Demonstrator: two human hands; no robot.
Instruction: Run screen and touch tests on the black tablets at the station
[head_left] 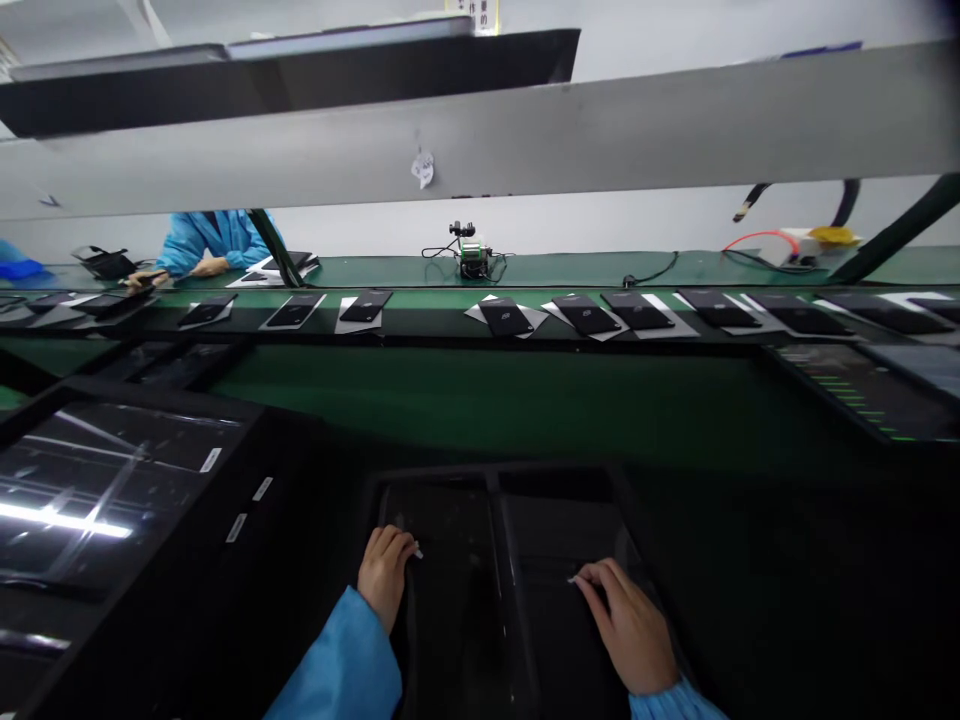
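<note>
In front of me lies a black tray (504,560) with two side-by-side compartments. A dark flat panel (450,610) fills the left compartment, and another dark panel (544,620) fills the right one. At the tray's left edge, my left hand (384,578) is closed, with a small white tab (418,550) at its fingertips. My right hand (628,625) hovers over or rests on the right panel; I cannot tell which. Its thumb and forefinger pinch a small white tab (573,580). Whether either tab is attached to a panel is too dark to make out.
Stacked black trays (247,430) with labels stand at left. Beyond, a belt (431,325) carries several dark devices (505,317) on pale sheets. Another tray (862,395) lies at right. A co-worker in blue (214,240) sits across. A grey beam (300,165) crosses overhead.
</note>
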